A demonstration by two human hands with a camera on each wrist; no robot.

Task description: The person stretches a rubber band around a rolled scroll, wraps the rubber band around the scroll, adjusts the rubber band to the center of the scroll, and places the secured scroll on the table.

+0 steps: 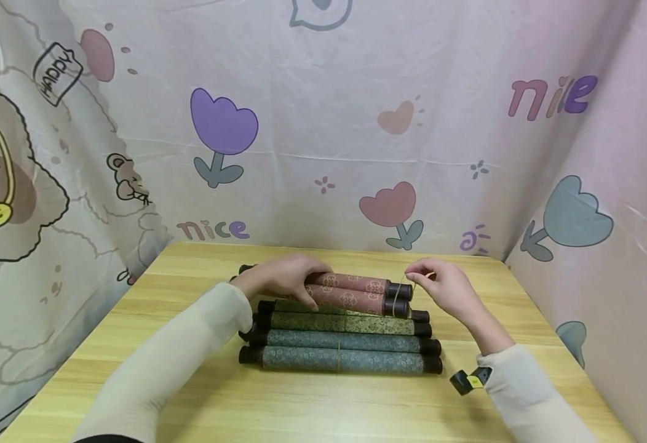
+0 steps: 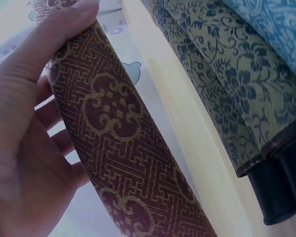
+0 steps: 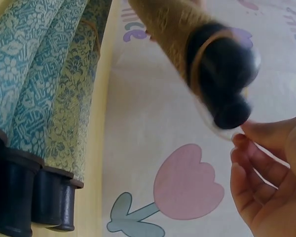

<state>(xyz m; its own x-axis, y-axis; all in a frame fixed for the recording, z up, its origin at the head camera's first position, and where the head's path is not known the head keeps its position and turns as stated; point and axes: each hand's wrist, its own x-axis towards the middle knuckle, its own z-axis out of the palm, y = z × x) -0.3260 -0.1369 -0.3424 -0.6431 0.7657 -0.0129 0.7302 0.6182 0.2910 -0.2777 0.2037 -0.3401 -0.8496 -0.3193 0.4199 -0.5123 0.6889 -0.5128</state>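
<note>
Two red scrolls (image 1: 348,299) with a gold flower pattern and dark end knobs lie side by side, raised over the other scrolls. My left hand (image 1: 285,277) grips them left of their middle, thumb on the near side and fingers round the far side. A thin rubber band (image 3: 196,69) loops round their right-hand knobs. At the right end, my right hand (image 1: 440,286) pinches this band between thumb and forefinger and pulls it outward. Just nearer lie green scrolls (image 1: 368,324), partly hidden under the red ones.
Two blue scrolls (image 1: 351,361) lie nearest on the wooden table (image 1: 323,409), with a thin band (image 1: 339,357) round their middle. A black strap piece with a yellow label (image 1: 474,382) hangs at my right cuff. Printed curtains (image 1: 312,203) stand behind and at both sides.
</note>
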